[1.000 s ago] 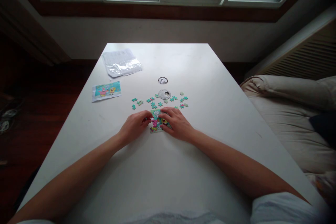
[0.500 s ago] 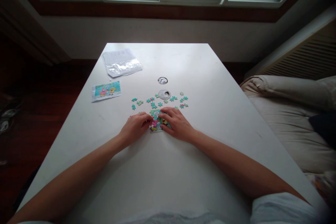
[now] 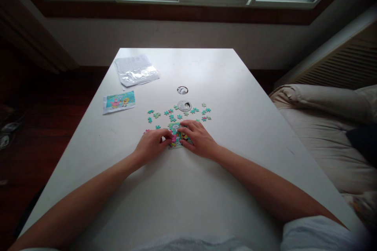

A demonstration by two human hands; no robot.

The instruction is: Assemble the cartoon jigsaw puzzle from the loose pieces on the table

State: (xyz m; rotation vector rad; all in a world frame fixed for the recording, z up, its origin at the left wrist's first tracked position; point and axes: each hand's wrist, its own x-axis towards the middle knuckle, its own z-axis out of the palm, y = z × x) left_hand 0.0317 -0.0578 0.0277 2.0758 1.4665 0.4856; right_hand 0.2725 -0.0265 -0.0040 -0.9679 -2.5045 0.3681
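Observation:
A partly joined jigsaw puzzle with colourful cartoon figures lies flat on the white table. At its left edge, the thumb and fingertips of my left hand are pinched together. Whatever sits between those fingertips is too small and covered to make out. My right hand rests over the puzzle's right part with its fingers spread, hiding some of the picture. Loose jigsaw pieces, mostly green, are scattered beyond both hands. A pink piece shows just behind my left hand.
A picture card with similar cartoon figures lies at the left on the table. Behind it is a clear plastic bag with paper. A round metallic disc and a round hole are near the middle. A sofa stands at right.
My left hand has shifted slightly down at the puzzle's left edge, uncovering a green piece behind it. My right hand has stayed in place.

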